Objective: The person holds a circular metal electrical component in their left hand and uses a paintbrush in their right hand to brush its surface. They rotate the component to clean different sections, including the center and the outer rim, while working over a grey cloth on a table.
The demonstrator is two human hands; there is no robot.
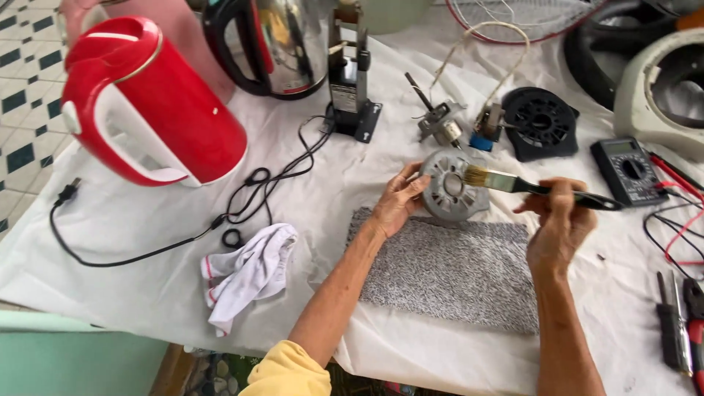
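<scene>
From the head camera, looking down on a table spread with a white cloth: the left hand holds a round grey metal motor housing by its left rim, fingers curled over the edge and thumb below, so the part stands tilted with its slotted face towards the camera, raised just above a grey speckled mat. The right hand is closed around the black handle of a paintbrush, which runs level from the hand leftwards. Its pale bristles touch the upper right edge of the housing. The housing thus lies between the two hands, gripped on its left side and met by the brush on its right; the right hand itself stays clear of the metal.

To the left on the cloth lies a crumpled white rag, near a black power cord that loops past a red electric kettle. Behind that stands a steel kettle and a small upright black stand. Beyond the housing sit small wired motor parts and a black vented disc. At right lies a dark multimeter with red and black leads, and near the right edge some screwdrivers.
</scene>
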